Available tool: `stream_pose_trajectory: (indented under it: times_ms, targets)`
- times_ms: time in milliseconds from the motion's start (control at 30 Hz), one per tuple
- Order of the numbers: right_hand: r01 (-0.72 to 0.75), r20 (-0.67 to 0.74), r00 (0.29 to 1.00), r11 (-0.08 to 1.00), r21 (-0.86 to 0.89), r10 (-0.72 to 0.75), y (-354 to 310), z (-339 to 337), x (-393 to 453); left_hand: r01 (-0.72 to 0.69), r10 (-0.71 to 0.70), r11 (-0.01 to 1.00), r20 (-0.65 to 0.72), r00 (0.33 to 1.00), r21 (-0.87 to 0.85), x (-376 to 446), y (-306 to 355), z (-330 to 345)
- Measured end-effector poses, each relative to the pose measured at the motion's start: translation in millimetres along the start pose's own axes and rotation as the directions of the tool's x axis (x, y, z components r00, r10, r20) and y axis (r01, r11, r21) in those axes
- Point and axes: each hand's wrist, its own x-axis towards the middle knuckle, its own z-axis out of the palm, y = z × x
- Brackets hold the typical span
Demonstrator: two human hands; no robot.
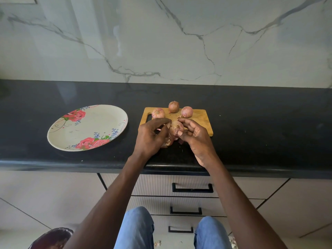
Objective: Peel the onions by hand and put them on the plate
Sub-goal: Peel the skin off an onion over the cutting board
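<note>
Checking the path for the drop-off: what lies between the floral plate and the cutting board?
In the head view, only bare black counter separates the plate from the cutting board; nothing stands in that strip.

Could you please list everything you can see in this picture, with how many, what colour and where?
Onions: four, pinkish brown; three at the far side of the board, one held between both hands.
Cutting board: one, light wood, on the counter right of the plate.
Plate: one, cream with red roses, nothing on it, left on the counter.
Onion skins: loose pieces, pale brown, under the left hand.
Counter: one, black.
Wall: white marble with grey veins, behind.
Drawers: three black handles, pale fronts, below.
Left hand: fingers curled at the held onion.
Right hand: grip on the held onion.
</note>
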Motion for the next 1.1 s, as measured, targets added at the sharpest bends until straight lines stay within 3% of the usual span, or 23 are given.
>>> stream_pose_trajectory:
  times_ms: [267, 800, 900, 1100]
  targets:
    - [-0.001, -0.025, 1.000, 1.000, 0.015, 0.001, 1.8, -0.5, 1.5, -0.065, 0.068, 0.997, 0.095, 0.993, -0.032, 2.5, 1.2, 1.2]
    - [0.059, -0.032, 0.998, 0.995, -0.077, -0.062, 0.9, 4.3, 1.8, 0.139, -0.129, 0.984, 0.090, 0.987, -0.115, 3.8, 0.0, 1.9]
    - [0.047, -0.045, 0.998, 0.998, -0.044, -0.049, 0.9, 3.1, 1.5, 0.171, -0.168, 0.981, 0.034, 0.985, -0.094, 4.0, 0.7, 1.3]
    - [0.033, -0.077, 0.997, 0.999, 0.028, -0.031, 0.9, 2.3, 1.3, 0.126, -0.123, 0.990, 0.049, 0.991, -0.059, 3.3, 1.7, 2.2]
